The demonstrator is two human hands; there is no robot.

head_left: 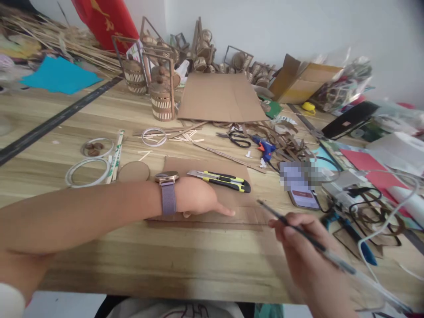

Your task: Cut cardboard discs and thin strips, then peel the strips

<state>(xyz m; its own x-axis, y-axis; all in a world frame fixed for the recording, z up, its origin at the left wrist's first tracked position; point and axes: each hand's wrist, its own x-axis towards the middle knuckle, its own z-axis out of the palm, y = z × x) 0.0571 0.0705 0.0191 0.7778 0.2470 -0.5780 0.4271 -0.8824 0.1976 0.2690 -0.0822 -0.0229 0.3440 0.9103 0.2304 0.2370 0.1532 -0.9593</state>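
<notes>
My left hand (202, 196), with a watch on its wrist, lies across a cardboard sheet (179, 164). One finger stretches right along the cardboard; the others are mostly hidden beneath the hand. Just beyond it, a yellow-and-black utility knife (220, 180) rests on the same sheet with its blade showing. Between the fingers of my right hand (304, 251) is a slim black pen (304, 236), its tip in the air near the sheet's right edge. A round brown disc (134, 171) sits left of the sheet, partly behind my forearm.
White rings (88, 172), small sticks (185, 136), scissors (236, 137) and a blue glue gun (265, 148) lie beyond the sheet. On the right are a phone (303, 194), blue-handled pliers (357, 243) and cables. Small barrel models (162, 104) and a large cardboard piece (221, 95) stand farther back.
</notes>
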